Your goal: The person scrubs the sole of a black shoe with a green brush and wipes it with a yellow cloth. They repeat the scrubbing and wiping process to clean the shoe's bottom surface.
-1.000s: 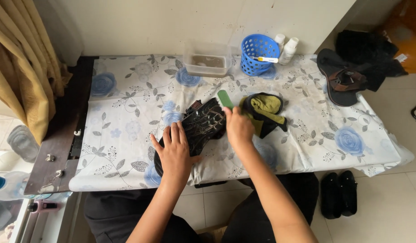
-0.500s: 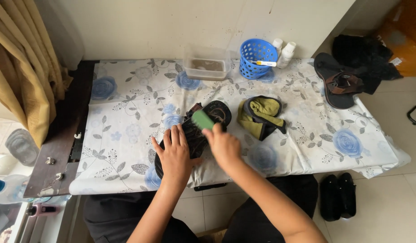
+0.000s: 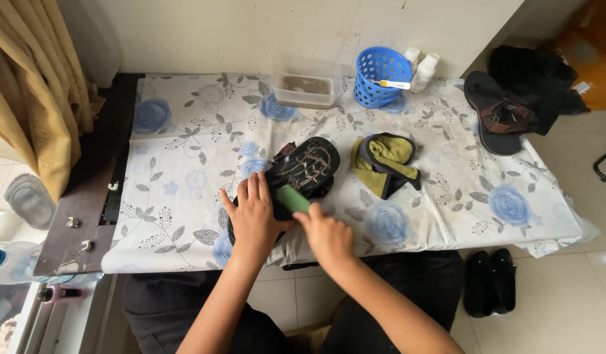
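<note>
Brushing a black strappy sandal (image 3: 301,172) on the floral-clothed table (image 3: 185,164).

Left hand (image 3: 254,216) pressed flat, fingers spread, on the sandal near the table's front edge; right hand (image 3: 328,235) clamped around a small green brush (image 3: 292,198) touching it. Beside, just right: crumpled olive-yellow cloth (image 3: 385,162).

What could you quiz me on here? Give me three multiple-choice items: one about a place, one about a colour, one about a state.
1. Where does the blue basket stand?
A. at the back of the table, near the wall
B. on the floor
C. on the person's lap

2. What colour is the small block in the right hand?
A. red
B. green
C. white

3. What is the left hand doing?
A. hanging free
B. pressing flat on the black sandal
C. lifting the basket

Key: 1 A, it sits by the wall; 2 B, the green block shows above the fingers; 3 B, the palm lies on the sandal.
</note>
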